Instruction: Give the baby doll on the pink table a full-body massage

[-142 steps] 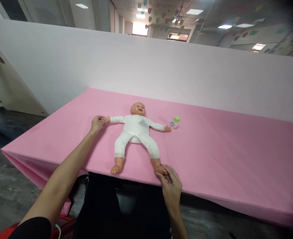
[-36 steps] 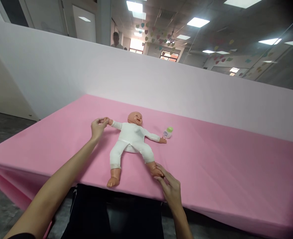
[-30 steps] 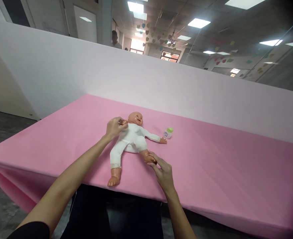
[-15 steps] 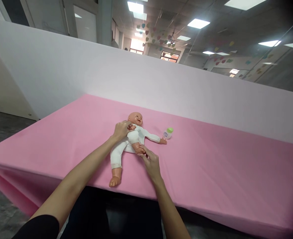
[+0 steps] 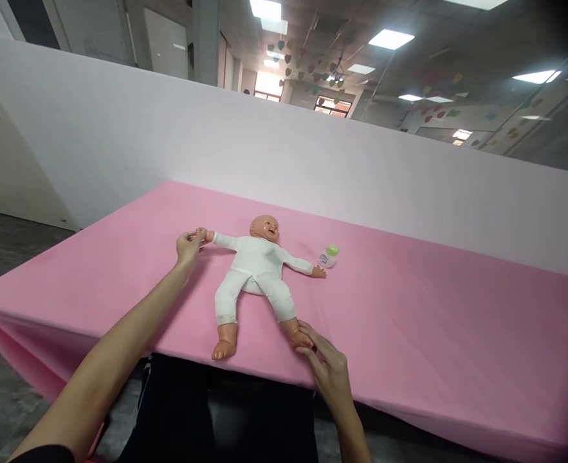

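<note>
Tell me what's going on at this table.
A baby doll lies on its back on a pink cloth, arms and legs spread. The person's left hand holds one of the doll's hands; their right hand holds the foot on the opposite side. A green-capped bottle sits close by the doll's other hand.

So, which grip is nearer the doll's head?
Left. The left grip holds the doll's hand, out left of the head; the right grip is farther, down at the doll's foot.
</note>
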A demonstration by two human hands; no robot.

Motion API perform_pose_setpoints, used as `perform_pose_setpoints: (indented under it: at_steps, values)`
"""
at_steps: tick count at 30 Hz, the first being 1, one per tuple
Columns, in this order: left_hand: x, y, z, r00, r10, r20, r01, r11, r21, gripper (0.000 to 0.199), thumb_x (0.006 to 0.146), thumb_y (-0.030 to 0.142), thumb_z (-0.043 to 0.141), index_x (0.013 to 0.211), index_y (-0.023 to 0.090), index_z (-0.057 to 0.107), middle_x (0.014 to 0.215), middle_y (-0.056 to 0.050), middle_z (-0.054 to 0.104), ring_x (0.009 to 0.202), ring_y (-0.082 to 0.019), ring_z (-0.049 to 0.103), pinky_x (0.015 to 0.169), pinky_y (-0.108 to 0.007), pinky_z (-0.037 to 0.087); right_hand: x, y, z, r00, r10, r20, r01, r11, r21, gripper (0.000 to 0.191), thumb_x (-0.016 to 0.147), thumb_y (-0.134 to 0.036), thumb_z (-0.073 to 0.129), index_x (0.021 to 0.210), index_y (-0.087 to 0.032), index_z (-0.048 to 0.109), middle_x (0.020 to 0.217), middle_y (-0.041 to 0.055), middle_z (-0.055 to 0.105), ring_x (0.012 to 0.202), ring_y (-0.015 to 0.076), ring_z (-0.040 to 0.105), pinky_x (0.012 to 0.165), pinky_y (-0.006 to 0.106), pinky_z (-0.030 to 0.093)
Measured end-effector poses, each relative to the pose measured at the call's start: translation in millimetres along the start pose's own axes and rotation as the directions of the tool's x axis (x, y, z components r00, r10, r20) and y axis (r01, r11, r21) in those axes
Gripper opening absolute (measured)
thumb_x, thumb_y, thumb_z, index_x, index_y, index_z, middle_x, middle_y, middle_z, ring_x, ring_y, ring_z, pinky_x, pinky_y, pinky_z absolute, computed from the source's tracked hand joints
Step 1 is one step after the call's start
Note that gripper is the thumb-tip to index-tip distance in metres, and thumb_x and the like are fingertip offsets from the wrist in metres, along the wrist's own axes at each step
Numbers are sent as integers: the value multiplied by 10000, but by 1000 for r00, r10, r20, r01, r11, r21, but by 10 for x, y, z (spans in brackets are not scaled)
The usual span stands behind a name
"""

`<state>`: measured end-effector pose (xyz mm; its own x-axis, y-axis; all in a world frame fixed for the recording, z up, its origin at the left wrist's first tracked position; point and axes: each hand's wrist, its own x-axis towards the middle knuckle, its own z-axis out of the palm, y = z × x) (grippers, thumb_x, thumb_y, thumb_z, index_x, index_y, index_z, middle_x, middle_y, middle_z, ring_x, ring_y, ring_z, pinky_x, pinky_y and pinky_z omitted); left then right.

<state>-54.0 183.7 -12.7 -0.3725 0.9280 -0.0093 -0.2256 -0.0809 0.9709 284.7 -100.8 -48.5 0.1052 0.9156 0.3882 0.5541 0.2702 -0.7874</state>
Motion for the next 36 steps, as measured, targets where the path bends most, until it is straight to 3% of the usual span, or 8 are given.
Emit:
perform_pose_setpoints:
  at_steps: [7,12,17,20,23,28,32,36]
  values:
    - [56,-196,-104,982,-175,-71,162,973,-162,62,896,154,727,866,123,682,942,-100,741,804,-150,727,770,-270,592,-220,180,123,1000,14,0,-14,1000,2,379,956,-319,685,1329,-270,731,1310,46,708,1175,239,716,1003,322,617]
    - [-71,-21,127,991,131,-7,-131,990,47,236,852,345,791,971,162,700,1014,-95,739,879,-217,723,720,-313,582,21,48,87,998,-40,-39,40,999,-12,383,963,-340,686,1338,-278,725,1319,45,704,1189,244,708,1022,337,607]
    - [-379,101,529,819,468,332,-565,757,327,181,861,371,773,966,228,743,981,-31,758,893,-205,703,799,-310,518,413,-168,149,998,-40,-38,40,999,-1,390,966,-369,682,1339,-263,721,1323,52,703,1173,245,708,986,333,606]
    - [-496,45,716,712,481,512,-701,532,475,153,920,385,717,970,244,749,996,-40,749,903,-213,683,740,-305,443,599,-258,220,999,-38,-16,38,999,3,377,972,-355,660,1329,-255,724,1318,55,705,1138,246,711,982,342,594]
    - [-529,-41,830,654,436,618,-756,350,553,210,980,416,643,1001,236,750,987,-66,726,877,-225,661,669,-313,369,724,-294,317,999,-48,18,48,999,9,365,978,-345,639,1321,-252,726,1314,55,707,1107,243,711,992,350,576]
    - [-557,-121,872,591,381,711,-806,249,537,248,1014,433,596,1041,234,741,979,-74,700,837,-218,640,639,-319,321,811,-293,524,998,-37,47,34,998,56,389,974,-336,631,1341,-234,714,1320,66,704,1125,257,707,987,364,575]
    - [-583,-70,765,639,432,636,-767,294,571,204,1011,392,601,1031,226,718,1010,-76,709,876,-226,648,626,-318,316,742,-318,491,1000,-23,-2,23,995,96,391,963,-351,652,1330,-236,723,1332,63,697,1184,265,694,1029,376,571]
    - [-491,45,553,767,513,386,-639,562,525,139,956,364,671,981,231,702,1030,-40,742,920,-218,675,719,-307,417,528,-306,226,999,16,-40,-13,998,67,396,947,-386,690,1317,-253,735,1331,56,698,1227,272,679,1051,382,574]
